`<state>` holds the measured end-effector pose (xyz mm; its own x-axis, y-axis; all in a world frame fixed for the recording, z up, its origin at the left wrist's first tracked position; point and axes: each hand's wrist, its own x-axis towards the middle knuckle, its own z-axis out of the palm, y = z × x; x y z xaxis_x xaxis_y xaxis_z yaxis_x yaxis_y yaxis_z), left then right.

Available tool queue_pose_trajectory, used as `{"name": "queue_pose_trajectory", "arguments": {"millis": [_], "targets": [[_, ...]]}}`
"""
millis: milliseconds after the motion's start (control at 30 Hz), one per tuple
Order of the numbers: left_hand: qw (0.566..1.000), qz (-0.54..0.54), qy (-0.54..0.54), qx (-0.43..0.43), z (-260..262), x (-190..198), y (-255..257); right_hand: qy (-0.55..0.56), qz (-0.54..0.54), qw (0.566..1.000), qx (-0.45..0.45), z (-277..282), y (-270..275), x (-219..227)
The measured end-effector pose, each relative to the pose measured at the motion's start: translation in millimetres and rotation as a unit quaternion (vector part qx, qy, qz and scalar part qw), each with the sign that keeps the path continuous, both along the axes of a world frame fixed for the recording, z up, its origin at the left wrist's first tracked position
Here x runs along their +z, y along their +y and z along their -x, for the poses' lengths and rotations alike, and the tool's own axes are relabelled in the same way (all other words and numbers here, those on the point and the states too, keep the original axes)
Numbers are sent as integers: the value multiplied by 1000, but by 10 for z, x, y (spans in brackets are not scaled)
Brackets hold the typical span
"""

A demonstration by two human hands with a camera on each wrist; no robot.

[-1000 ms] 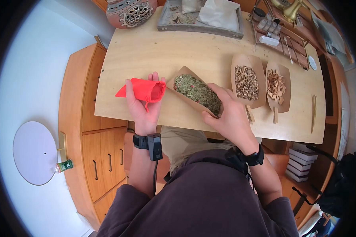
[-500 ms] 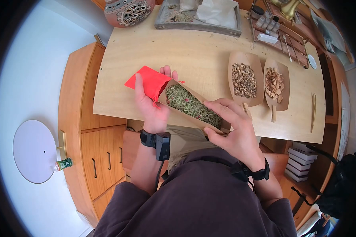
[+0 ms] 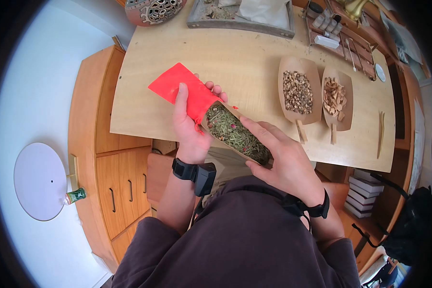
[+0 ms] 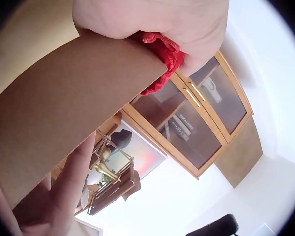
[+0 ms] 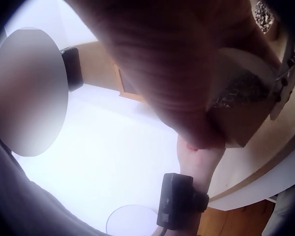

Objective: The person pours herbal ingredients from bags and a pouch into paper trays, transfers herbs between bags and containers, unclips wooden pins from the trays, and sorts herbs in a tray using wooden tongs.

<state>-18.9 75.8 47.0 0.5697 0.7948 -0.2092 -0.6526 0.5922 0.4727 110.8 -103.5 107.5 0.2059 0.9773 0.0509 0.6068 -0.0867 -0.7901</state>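
A seated person's 2 hands worked close together above the near edge of a bench (image 3: 235,55). The left hand (image 3: 191,139) gripped a red pouch (image 3: 185,89), thumb on its near side, its mouth facing right. The right hand (image 3: 288,158) pinched the near-right end of a paper tray (image 4: 78,98) across its width. Dried herbs (image 3: 233,132), green with pink flecks, lay in the tray, whose far-left end met the pouch's mouth. Well apart to the right, 2 other trays held tan pellets (image 3: 297,91) and pale chips (image 3: 334,97).

To do this well, I judged, the left hand should hold the mouth spread round the tray's end; any tilt should be slow, with a light squeeze, since the thin walls could buckle and loose stems could catch or spill at the rim.

How deep the tray's end sat was hidden by red cloth, and the pouch's inside did not show. The right hand covered the tray's near-right end; the right wrist view was dark and blurred.
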Motion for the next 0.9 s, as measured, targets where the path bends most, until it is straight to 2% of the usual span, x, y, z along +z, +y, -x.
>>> {"name": "queue_pose_trajectory", "arguments": {"millis": [133,267,533,733,900], "targets": [[1000,25,-10,-1,-9,-99,-50,-37,88,995,22,-22,11,58],[999,17,-11,-38,-40,-125,-136,-11,102,994,35,-2,26,15],[995,12,-51,-84,-33,-148,-161,153,-12,988,35,-30,8,-178],[995,21,-52,-88,-54,-139,-230,176,19,984,9,-22,13,-131],[987,37,-100,-118,-67,-215,-312,187,8,982,20,-50,45,-149]]}}
